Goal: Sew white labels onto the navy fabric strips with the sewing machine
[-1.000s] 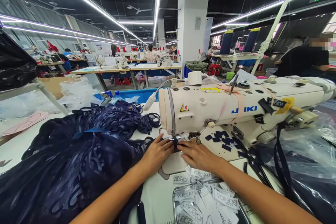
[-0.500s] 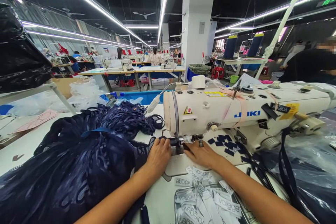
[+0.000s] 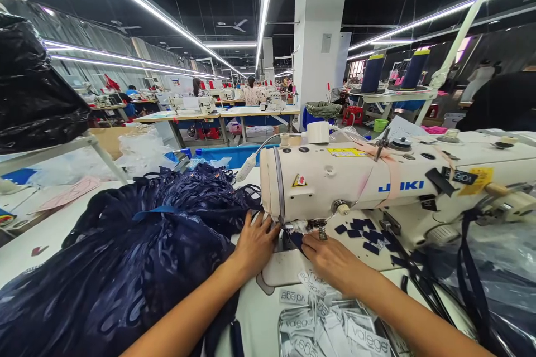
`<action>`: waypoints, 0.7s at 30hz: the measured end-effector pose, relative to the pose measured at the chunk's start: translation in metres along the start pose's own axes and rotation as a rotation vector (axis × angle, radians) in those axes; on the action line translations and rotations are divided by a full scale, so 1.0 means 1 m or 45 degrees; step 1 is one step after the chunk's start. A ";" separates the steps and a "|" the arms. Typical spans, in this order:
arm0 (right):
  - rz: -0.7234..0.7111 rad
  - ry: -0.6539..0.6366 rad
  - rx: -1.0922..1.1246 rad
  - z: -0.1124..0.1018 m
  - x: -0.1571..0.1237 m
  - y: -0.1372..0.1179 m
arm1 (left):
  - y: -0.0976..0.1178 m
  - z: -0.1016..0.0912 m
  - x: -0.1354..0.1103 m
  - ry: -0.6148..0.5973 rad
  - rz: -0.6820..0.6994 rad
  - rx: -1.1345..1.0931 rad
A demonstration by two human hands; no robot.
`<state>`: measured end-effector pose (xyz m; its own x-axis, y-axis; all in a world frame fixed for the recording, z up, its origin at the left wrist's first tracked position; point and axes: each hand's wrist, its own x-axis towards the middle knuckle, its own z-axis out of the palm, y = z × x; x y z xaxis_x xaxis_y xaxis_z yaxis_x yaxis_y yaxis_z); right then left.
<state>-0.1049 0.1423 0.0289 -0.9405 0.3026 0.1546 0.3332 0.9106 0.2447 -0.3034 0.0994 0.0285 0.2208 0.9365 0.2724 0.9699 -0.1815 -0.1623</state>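
My left hand (image 3: pixel 254 243) lies flat with fingers spread on the edge of a dark navy lace fabric (image 3: pixel 125 256), just left of the presser foot (image 3: pixel 288 231) of a white Juki sewing machine (image 3: pixel 377 178). My right hand (image 3: pixel 330 256) rests right of the needle, its fingers pinched on a small navy piece (image 3: pixel 298 240) under the foot. The fabric is heaped over the left of the table.
A metal tray (image 3: pixel 330 329) of white "valege" labels lies at the front, below my right wrist. Several small navy patches (image 3: pixel 362 228) lie on the machine bed. Navy straps (image 3: pixel 469 279) hang at the right over clear plastic. Thread cones (image 3: pixel 372 73) stand behind; other workstations and people are far back.
The camera has tilted up a little. My left hand has spread its fingers and slid toward the needle; my right hand has shifted slightly right and back along the bed.
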 end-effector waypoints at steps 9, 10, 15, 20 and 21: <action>-0.004 -0.006 0.016 -0.002 0.003 0.001 | -0.001 -0.001 0.000 0.016 0.004 -0.005; -0.001 -0.007 0.014 -0.003 0.003 0.000 | -0.001 -0.001 0.000 0.019 0.007 -0.004; -0.003 -0.062 0.023 -0.005 0.004 -0.003 | -0.001 0.002 0.001 0.035 0.023 0.006; -0.008 -0.182 0.037 -0.008 0.008 -0.007 | -0.001 0.001 0.001 0.037 0.017 0.006; -0.002 -0.175 0.028 -0.008 0.008 -0.008 | -0.001 0.001 0.001 0.037 0.019 0.008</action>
<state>-0.1146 0.1353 0.0357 -0.9417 0.3358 0.0217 0.3319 0.9165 0.2234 -0.3039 0.1010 0.0277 0.2384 0.9245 0.2974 0.9658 -0.1934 -0.1729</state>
